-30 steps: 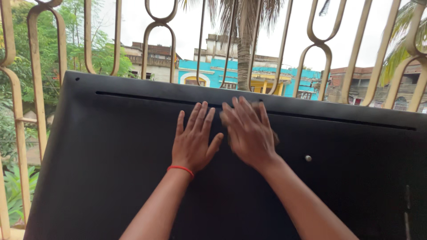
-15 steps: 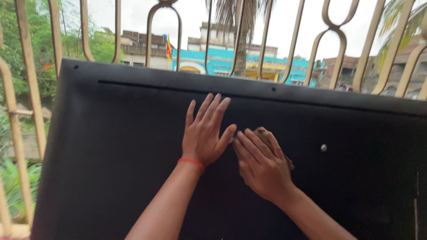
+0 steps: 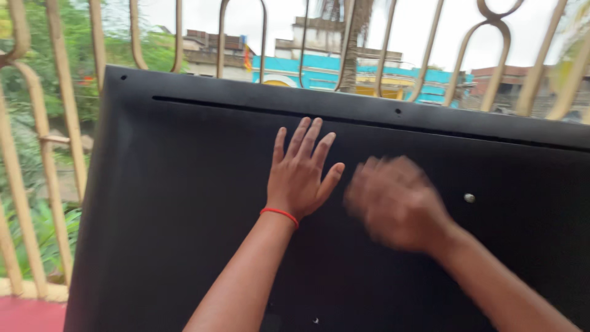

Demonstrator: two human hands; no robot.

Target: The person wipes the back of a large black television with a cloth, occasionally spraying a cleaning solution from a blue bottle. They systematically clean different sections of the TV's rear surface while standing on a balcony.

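Note:
A large black panel (image 3: 166, 197), like the back of a flat screen, leans against a window grille. My left hand (image 3: 301, 175) lies flat on it near the top middle, fingers spread, with a red thread around the wrist. My right hand (image 3: 396, 203) is just right of it, pressed to the panel and heavily blurred by motion. The brown cloth seen under its fingers a moment ago is lost in the blur.
A silver screw (image 3: 469, 198) sits on the panel right of my right hand. A long slot (image 3: 215, 103) runs below the panel's top edge. Behind stands a beige metal grille (image 3: 61, 123), with trees and buildings beyond. Red floor (image 3: 24, 316) shows at bottom left.
My right hand, with the brown cloth under it, slid down from the panel's top edge and then right. My left hand stayed flat in place. The view shifted slightly.

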